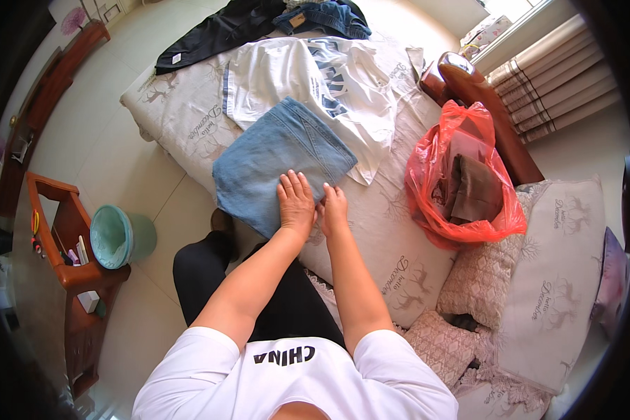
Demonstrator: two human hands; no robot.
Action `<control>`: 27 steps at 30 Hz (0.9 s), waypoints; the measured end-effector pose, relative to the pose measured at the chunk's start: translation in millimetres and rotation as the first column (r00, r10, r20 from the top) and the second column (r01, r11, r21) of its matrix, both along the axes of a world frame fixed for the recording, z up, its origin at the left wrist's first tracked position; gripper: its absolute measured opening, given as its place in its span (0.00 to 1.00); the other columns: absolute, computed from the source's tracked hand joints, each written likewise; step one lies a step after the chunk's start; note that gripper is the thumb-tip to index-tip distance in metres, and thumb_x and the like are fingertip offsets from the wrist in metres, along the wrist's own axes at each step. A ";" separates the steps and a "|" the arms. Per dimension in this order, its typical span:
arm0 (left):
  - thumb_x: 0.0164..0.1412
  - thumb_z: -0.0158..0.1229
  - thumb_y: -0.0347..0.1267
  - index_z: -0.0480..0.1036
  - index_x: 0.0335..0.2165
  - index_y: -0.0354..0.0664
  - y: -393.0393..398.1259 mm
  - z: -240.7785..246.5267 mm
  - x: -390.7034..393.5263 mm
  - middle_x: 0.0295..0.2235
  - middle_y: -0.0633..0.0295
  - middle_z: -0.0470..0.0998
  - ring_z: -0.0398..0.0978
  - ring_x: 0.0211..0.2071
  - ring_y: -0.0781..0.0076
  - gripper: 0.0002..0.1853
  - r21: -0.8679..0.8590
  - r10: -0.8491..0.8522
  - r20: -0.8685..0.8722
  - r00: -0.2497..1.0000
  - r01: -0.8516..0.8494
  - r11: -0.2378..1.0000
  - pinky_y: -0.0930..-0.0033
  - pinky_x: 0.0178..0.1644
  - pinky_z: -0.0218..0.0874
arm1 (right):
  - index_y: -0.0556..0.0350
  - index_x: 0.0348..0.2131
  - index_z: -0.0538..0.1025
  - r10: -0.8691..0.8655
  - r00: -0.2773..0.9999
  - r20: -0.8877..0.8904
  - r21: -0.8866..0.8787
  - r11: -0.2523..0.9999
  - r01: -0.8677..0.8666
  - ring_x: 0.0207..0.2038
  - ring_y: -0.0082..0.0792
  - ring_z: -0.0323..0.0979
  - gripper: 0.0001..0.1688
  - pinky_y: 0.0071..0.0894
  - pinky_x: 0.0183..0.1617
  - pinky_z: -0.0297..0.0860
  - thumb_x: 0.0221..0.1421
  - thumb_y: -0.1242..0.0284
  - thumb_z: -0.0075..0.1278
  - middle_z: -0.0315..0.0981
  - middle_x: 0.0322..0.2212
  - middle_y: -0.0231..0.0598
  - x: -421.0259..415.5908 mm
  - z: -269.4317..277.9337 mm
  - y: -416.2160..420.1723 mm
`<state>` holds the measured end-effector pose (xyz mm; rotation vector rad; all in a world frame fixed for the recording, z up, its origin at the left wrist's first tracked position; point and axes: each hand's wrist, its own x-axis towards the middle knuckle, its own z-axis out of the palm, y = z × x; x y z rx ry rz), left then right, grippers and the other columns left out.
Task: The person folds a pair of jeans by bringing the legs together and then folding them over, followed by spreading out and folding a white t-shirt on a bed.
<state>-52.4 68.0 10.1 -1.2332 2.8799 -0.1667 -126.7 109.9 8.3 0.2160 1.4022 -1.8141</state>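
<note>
A folded piece of light-blue denim clothing (273,152) lies on the bed, with stitched seams along its far right part. My left hand (295,202) rests flat on its near side, palm down, fingers extended. Close beside it, my right hand (334,210) touches the denim's near right edge; whether its fingers pinch the cloth is hidden. Partly under the denim, a white T-shirt (278,68) with blue printed lettering is spread out.
Black clothing (215,37) and dark-blue jeans (328,21) lie at the bed's far end. On the right, a red plastic bag (425,205) holds brown folded cloth (472,189) near pillows (548,283). A teal bin (142,239) stands beside a wooden cabinet (92,275) at left.
</note>
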 end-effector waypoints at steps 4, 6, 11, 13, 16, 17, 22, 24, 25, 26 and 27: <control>0.39 0.62 0.40 0.52 0.52 0.29 -10.5 -15.2 -4.7 0.51 0.45 0.60 0.58 0.52 0.50 0.45 -0.120 0.057 -0.144 0.988 -0.075 0.990 0.53 0.55 0.49 | 0.51 0.39 0.69 0.069 0.992 0.103 -0.012 0.998 -0.068 0.36 0.30 0.66 0.18 0.30 0.40 0.64 0.50 0.62 0.49 0.67 0.32 0.33 -5.3 5.4 -5.3; 0.37 0.64 0.34 0.56 0.50 0.31 -17.5 -3.4 -2.9 0.47 0.48 0.65 0.64 0.48 0.53 0.41 -0.036 0.055 -0.261 0.964 -0.066 0.997 0.57 0.52 0.55 | 0.50 0.39 0.68 0.080 0.994 0.077 -0.093 0.993 -0.073 0.32 0.28 0.65 0.17 0.28 0.38 0.64 0.50 0.63 0.49 0.66 0.30 0.31 -4.3 6.1 -4.0; 0.38 0.61 0.31 0.62 0.46 0.34 -65.4 69.4 25.9 0.38 0.44 0.72 0.70 0.40 0.47 0.32 0.483 0.227 -0.404 0.886 -0.005 0.876 0.58 0.45 0.62 | 0.56 0.49 0.63 0.194 0.980 -0.047 -0.265 0.943 -0.199 0.36 0.29 0.69 0.25 0.27 0.41 0.66 0.55 0.63 0.46 0.69 0.35 0.36 14.4 63.0 -10.7; 0.39 0.57 0.31 0.66 0.42 0.32 -91.1 101.9 33.4 0.33 0.44 0.74 0.72 0.38 0.47 0.27 0.546 0.282 -0.427 0.859 -0.004 0.838 0.58 0.44 0.63 | 0.57 0.51 0.62 0.261 0.951 -0.165 -0.286 0.910 -0.299 0.37 0.30 0.70 0.25 0.27 0.41 0.67 0.57 0.64 0.44 0.69 0.38 0.39 10.6 76.2 -6.7; 0.44 0.53 0.30 0.68 0.37 0.30 -124.7 157.4 61.8 0.31 0.51 0.75 0.75 0.30 0.63 0.19 0.784 0.471 -0.582 0.662 0.304 0.542 0.65 0.34 0.67 | 0.57 0.50 0.62 0.219 0.942 -0.253 -0.189 0.944 -0.270 0.39 0.30 0.70 0.25 0.27 0.43 0.66 0.58 0.63 0.43 0.69 0.40 0.40 -2.8 85.9 23.1; 0.44 0.53 0.29 0.68 0.37 0.30 -121.3 176.6 68.1 0.30 0.52 0.75 0.74 0.29 0.64 0.19 0.817 0.538 -0.571 0.621 0.361 0.450 0.66 0.33 0.67 | 0.57 0.50 0.62 0.200 0.935 -0.294 -0.137 0.959 -0.248 0.40 0.30 0.69 0.25 0.28 0.44 0.66 0.57 0.62 0.43 0.68 0.40 0.40 -7.6 87.6 38.5; 0.44 0.55 0.27 0.66 0.38 0.29 -49.0 217.8 80.1 0.29 0.53 0.74 0.74 0.26 0.64 0.20 0.849 0.780 -0.392 0.488 0.518 0.102 0.67 0.29 0.69 | 0.60 0.53 0.60 0.200 0.933 -0.300 -0.109 0.964 -0.241 0.50 0.34 0.61 0.36 0.33 0.52 0.59 0.54 0.54 0.46 0.62 0.49 0.43 -24.3 74.8 122.9; 0.44 0.54 0.29 0.66 0.39 0.29 -14.0 210.4 77.8 0.28 0.53 0.74 0.74 0.26 0.65 0.21 0.842 0.760 -0.341 0.552 0.539 -0.014 0.68 0.29 0.68 | 0.63 0.54 0.58 0.287 0.947 -0.145 -0.218 0.924 -0.314 0.54 0.36 0.58 0.41 0.34 0.56 0.56 0.51 0.51 0.48 0.58 0.52 0.44 -12.4 107.0 155.7; 0.44 0.54 0.29 0.67 0.39 0.29 6.5 207.3 68.8 0.27 0.54 0.74 0.74 0.26 0.65 0.21 0.827 0.739 -0.321 0.593 0.555 -0.086 0.69 0.29 0.68 | 0.63 0.54 0.58 0.250 0.966 -0.073 -0.212 0.942 -0.260 0.54 0.36 0.58 0.41 0.34 0.56 0.56 0.51 0.51 0.48 0.58 0.52 0.44 -12.9 109.0 176.9; 0.44 0.54 0.29 0.67 0.39 0.28 25.4 201.7 59.5 0.27 0.53 0.74 0.74 0.26 0.65 0.21 0.809 0.707 -0.313 0.634 0.568 -0.152 0.68 0.29 0.69 | 0.63 0.53 0.58 0.214 0.977 0.001 -0.204 0.956 -0.209 0.53 0.36 0.59 0.41 0.34 0.56 0.56 0.51 0.51 0.48 0.59 0.52 0.44 -12.8 109.8 197.8; 0.44 0.54 0.29 0.67 0.39 0.28 44.1 193.0 47.7 0.27 0.53 0.74 0.75 0.25 0.65 0.21 0.786 0.672 -0.308 0.674 0.578 -0.220 0.68 0.29 0.69 | 0.63 0.53 0.58 0.173 0.982 0.072 -0.194 0.968 -0.156 0.53 0.35 0.59 0.41 0.34 0.56 0.56 0.51 0.51 0.48 0.59 0.52 0.44 -13.4 110.5 219.7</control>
